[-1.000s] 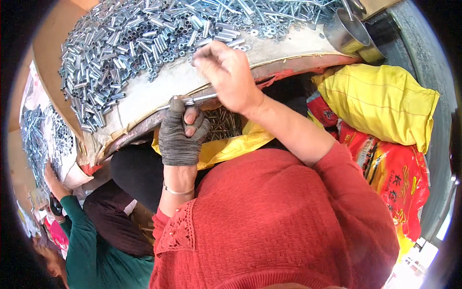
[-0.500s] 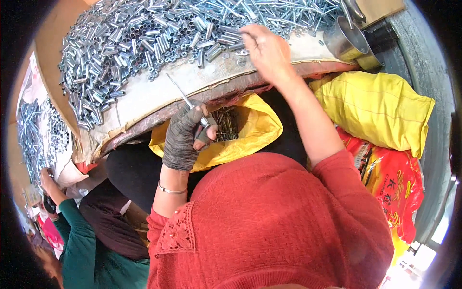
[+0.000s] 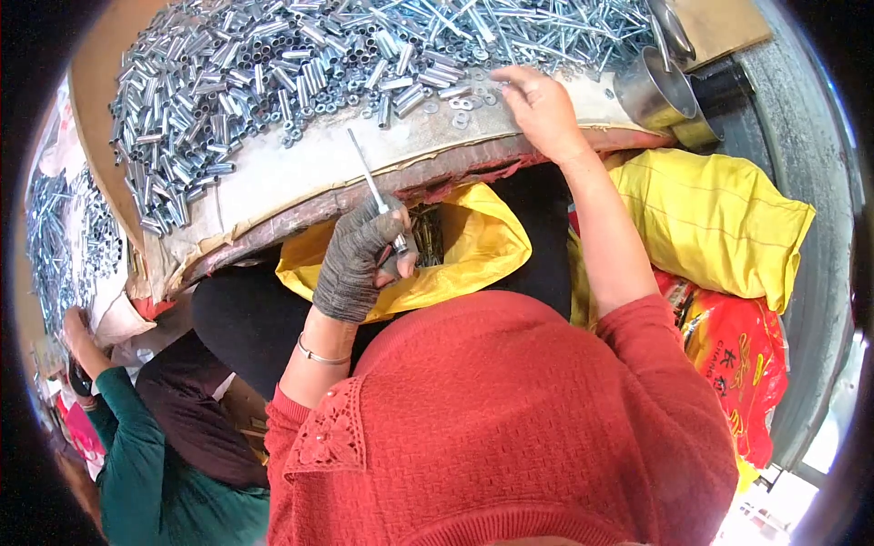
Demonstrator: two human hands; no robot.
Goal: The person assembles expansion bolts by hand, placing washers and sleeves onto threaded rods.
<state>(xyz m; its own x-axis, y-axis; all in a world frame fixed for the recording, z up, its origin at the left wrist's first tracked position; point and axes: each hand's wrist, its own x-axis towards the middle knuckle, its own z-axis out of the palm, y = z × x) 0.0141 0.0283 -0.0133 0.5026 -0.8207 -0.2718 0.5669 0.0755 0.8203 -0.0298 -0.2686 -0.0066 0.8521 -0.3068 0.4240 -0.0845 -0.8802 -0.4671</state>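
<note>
My left hand (image 3: 358, 259), in a grey fingerless glove, is closed around a long thin metal bolt (image 3: 366, 168). The bolt's shaft points up and away, and its thicker lower end shows between my fingers. Below that hand, an open yellow sack (image 3: 487, 238) in my lap has metal pieces (image 3: 428, 232) inside. My bare right hand (image 3: 543, 114) is over the near edge of the worktop, its fingers apart beside several flat washers (image 3: 462, 118). Metal sleeves (image 3: 382, 109) lie in a heap just left of it. Whether a small part touches its fingertips is hard to see.
Long bolts (image 3: 564, 32) are heaped at the back right, near a metal cup (image 3: 655, 86). A full yellow sack (image 3: 715, 218) and a red bag (image 3: 742, 364) stand to my right. At the left, a co-worker in a green sleeve (image 3: 137, 409) reaches to another heap (image 3: 64, 237).
My right hand has drawn back from the sleeves and moved right, toward the washers. My left hand still holds the bolt, now turned more upright and slightly to the right.
</note>
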